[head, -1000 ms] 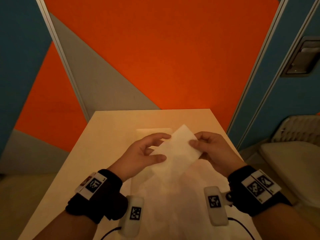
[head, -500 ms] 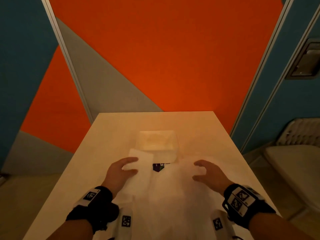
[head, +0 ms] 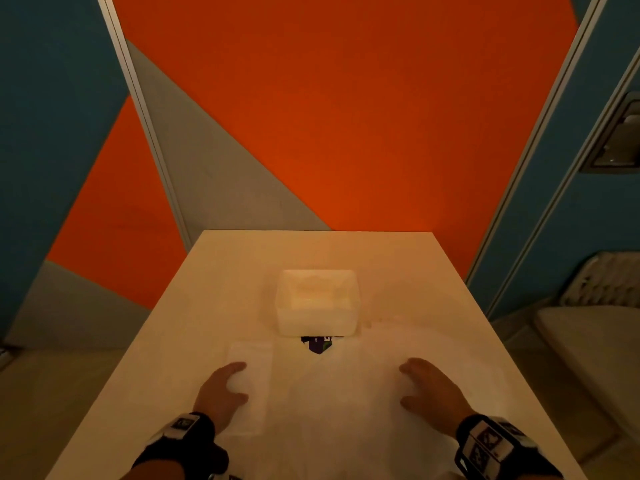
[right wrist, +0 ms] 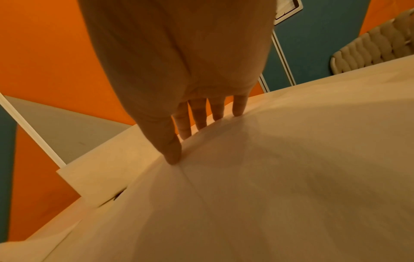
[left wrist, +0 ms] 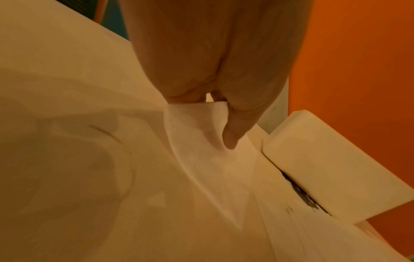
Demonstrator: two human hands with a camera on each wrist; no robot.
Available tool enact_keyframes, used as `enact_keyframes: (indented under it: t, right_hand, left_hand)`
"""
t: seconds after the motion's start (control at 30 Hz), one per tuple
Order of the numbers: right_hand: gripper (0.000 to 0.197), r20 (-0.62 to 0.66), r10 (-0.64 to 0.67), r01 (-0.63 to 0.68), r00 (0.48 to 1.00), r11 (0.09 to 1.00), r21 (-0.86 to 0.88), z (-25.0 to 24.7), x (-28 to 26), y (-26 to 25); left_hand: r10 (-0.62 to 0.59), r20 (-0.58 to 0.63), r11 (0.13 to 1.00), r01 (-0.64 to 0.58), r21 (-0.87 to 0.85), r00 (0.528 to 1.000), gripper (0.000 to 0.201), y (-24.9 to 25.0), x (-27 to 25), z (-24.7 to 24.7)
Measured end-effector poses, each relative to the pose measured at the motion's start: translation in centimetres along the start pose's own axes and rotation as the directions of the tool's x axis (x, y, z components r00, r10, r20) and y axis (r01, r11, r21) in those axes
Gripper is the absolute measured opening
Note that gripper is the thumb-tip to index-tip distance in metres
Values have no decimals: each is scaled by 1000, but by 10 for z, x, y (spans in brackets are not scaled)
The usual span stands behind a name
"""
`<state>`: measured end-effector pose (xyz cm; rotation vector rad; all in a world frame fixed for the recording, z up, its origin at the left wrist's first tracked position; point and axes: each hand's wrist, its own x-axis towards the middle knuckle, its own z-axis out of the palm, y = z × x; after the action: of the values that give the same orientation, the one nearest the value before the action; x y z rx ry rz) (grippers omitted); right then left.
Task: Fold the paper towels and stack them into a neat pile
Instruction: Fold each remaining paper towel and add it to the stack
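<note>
Now left hand (head: 220, 396) pinches folded towel (head: 254, 362) — right hand (head: 429, 389) touches thin sheet (head: 329, 410).

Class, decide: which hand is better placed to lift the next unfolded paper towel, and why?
Right hand: its straight fingertips touch the far edge of the unfolded paper towel, holding nothing. The left hand holds the folded towel.

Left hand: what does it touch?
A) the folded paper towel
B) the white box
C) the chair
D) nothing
A: the left hand touches the folded paper towel on the table, short of the white box.
</note>
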<state>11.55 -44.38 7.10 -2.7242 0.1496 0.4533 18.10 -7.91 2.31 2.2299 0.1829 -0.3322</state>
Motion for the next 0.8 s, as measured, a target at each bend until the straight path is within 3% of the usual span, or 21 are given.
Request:
enact_keyframes:
  t: [0.27, 0.63, 0.8]
  right_hand:
    - [63, 31, 4, -3, 999, 1000, -3, -1, -3, -1]
    - [65, 48, 11, -11, 999, 1000, 5, 1, -2, 3]
    - [65, 39, 4, -5, 999, 1000, 22, 2, -4, 3]
  left_hand:
    - [62, 48, 984, -69, 162, 997, 63, 5, 13, -2]
    - [0, 94, 952, -28, 304, 996, 64, 11, 24, -2]
    - [-82, 76, 845, 29, 534, 994, 61, 11, 17, -1]
